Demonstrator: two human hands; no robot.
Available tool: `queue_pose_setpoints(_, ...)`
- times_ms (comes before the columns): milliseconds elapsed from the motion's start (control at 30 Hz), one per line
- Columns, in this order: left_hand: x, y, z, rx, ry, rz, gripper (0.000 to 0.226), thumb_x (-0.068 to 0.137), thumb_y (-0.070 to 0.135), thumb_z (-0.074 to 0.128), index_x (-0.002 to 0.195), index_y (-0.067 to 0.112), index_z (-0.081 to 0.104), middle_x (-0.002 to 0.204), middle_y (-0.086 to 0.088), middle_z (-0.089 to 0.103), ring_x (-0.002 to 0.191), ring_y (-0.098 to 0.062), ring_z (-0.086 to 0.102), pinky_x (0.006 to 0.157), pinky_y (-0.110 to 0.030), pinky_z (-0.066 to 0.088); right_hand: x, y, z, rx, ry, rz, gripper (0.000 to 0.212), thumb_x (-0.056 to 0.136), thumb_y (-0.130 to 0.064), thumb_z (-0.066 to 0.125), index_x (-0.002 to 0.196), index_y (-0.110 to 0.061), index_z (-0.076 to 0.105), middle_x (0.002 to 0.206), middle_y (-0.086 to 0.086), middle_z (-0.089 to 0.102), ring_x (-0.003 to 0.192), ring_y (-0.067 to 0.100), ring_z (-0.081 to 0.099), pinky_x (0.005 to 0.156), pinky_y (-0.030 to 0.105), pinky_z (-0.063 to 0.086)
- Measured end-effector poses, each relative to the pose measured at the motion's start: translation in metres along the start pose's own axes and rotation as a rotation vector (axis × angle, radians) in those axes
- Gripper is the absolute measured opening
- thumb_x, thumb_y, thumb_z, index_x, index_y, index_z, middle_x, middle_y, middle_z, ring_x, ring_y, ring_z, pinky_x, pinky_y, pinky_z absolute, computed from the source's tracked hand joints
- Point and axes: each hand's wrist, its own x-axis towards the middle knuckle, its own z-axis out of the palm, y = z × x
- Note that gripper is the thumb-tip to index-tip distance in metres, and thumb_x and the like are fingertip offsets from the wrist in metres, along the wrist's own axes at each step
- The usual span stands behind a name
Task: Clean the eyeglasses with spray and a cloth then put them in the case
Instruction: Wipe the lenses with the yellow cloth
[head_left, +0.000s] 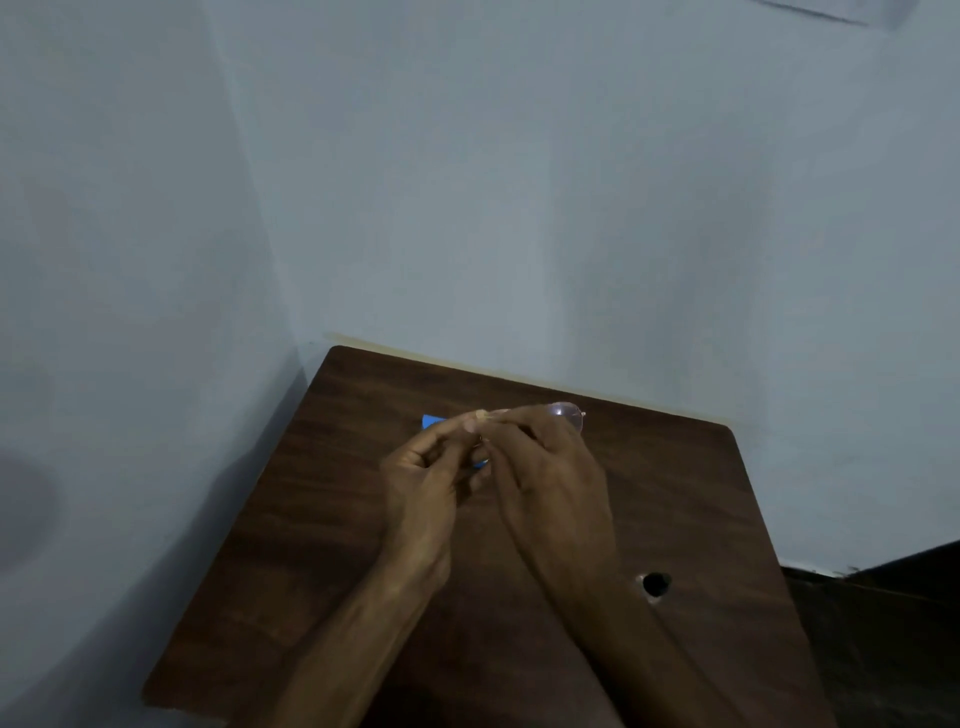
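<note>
Both hands meet above the middle of the dark wooden table (322, 519). My right hand (550, 478) grips thin-framed eyeglasses (566, 413), whose clear lens sticks out past the fingers at the upper right. Fingertips of my left hand (421, 483) pinch the frame's other end near the middle. A blue object (434, 422), cloth or case I cannot tell, lies on the table behind my left hand, mostly hidden. No spray bottle is in view.
The table stands in a corner of pale blue walls (467, 208), which border its far and left edges. A round hole (655, 583) is cut in the tabletop at the right. Dark floor (883, 623) lies past the right edge.
</note>
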Motion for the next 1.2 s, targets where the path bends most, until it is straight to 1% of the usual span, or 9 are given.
queue_pose_setpoints(133,0.004,0.0,0.008,-0.035,0.029,0.027,0.019,0.098,0.008,0.068,0.113,0.003,0.079,0.105,-0.018,0.08,0.093,-0.027,0.076,0.074,-0.029,0.065,0.018,0.025,-0.002,-0.054,0.108,0.102,0.018,0.09,-0.014,0.07,0.106,-0.011,0.076,0.109,0.005,0.071,0.093,0.02,0.066,0.075,0.036,0.06)
queue_pose_setpoints(267,0.007,-0.001,0.013,0.048,0.035,0.068,0.018,0.1,0.009,0.067,0.112,0.009,0.08,0.104,-0.008,0.082,0.091,-0.021,0.079,0.068,-0.025,0.063,0.008,0.017,0.006,0.05,0.062,0.005,0.029,0.086,-0.004,0.079,0.114,-0.012,0.076,0.121,0.004,0.072,0.108,0.019,0.068,0.091,0.031,0.057)
queue_pose_setpoints(433,0.008,-0.006,0.023,0.055,0.076,0.121,0.018,0.098,0.01,0.07,0.112,0.005,0.079,0.101,-0.01,0.082,0.093,-0.024,0.079,0.076,-0.03,0.064,0.026,0.042,-0.003,-0.042,0.154,0.092,0.02,0.087,-0.007,0.078,0.107,-0.008,0.077,0.107,0.008,0.074,0.095,0.027,0.069,0.08,0.038,0.06)
queue_pose_setpoints(567,0.008,-0.007,0.029,0.098,0.094,0.177,0.017,0.099,0.009,0.069,0.111,0.007,0.08,0.102,-0.007,0.083,0.094,-0.022,0.08,0.071,-0.028,0.063,0.022,0.031,0.0,0.04,0.103,-0.017,0.023,0.093,-0.012,0.067,0.114,-0.009,0.075,0.116,0.006,0.072,0.106,0.019,0.065,0.092,0.027,0.05)
queue_pose_setpoints(733,0.011,-0.006,0.034,0.02,0.155,0.139,0.018,0.095,0.014,0.072,0.111,0.01,0.081,0.104,-0.01,0.082,0.096,-0.025,0.079,0.081,-0.038,0.064,0.014,0.052,0.001,0.042,0.185,0.038,0.032,0.092,-0.023,0.056,0.109,-0.005,0.076,0.11,0.011,0.074,0.099,0.026,0.07,0.086,0.038,0.06)
queue_pose_setpoints(867,0.014,-0.004,0.042,0.04,0.15,0.154,0.017,0.095,0.015,0.072,0.108,0.01,0.081,0.102,-0.008,0.083,0.096,-0.024,0.079,0.078,-0.034,0.062,0.017,0.047,0.002,0.084,0.165,-0.021,0.033,0.092,-0.018,0.058,0.115,-0.004,0.075,0.115,0.012,0.074,0.107,0.022,0.064,0.097,0.029,0.049)
queue_pose_setpoints(967,0.013,-0.005,0.046,0.029,0.146,0.142,0.014,0.097,0.012,0.072,0.106,0.01,0.082,0.102,-0.011,0.082,0.093,-0.023,0.078,0.074,-0.031,0.062,0.004,0.043,-0.001,0.115,0.142,-0.053,0.027,0.092,-0.016,0.062,0.113,-0.007,0.076,0.113,0.007,0.073,0.102,0.021,0.066,0.09,0.028,0.05)
queue_pose_setpoints(1067,0.013,-0.009,0.048,0.066,0.147,0.161,0.014,0.097,0.011,0.072,0.106,0.008,0.082,0.095,-0.013,0.081,0.088,-0.022,0.076,0.085,-0.042,0.062,0.025,0.06,-0.012,0.031,0.259,-0.004,0.031,0.089,-0.02,0.055,0.103,-0.003,0.076,0.102,0.013,0.075,0.093,0.031,0.072,0.088,0.029,0.046)
queue_pose_setpoints(1200,0.012,-0.011,0.052,0.098,0.136,0.192,0.014,0.097,0.011,0.071,0.106,0.008,0.082,0.102,-0.011,0.082,0.098,-0.025,0.078,0.081,-0.039,0.063,0.027,0.051,-0.015,0.075,0.164,-0.067,0.03,0.091,-0.018,0.056,0.11,-0.005,0.076,0.113,0.009,0.074,0.1,0.029,0.07,0.088,0.034,0.054)
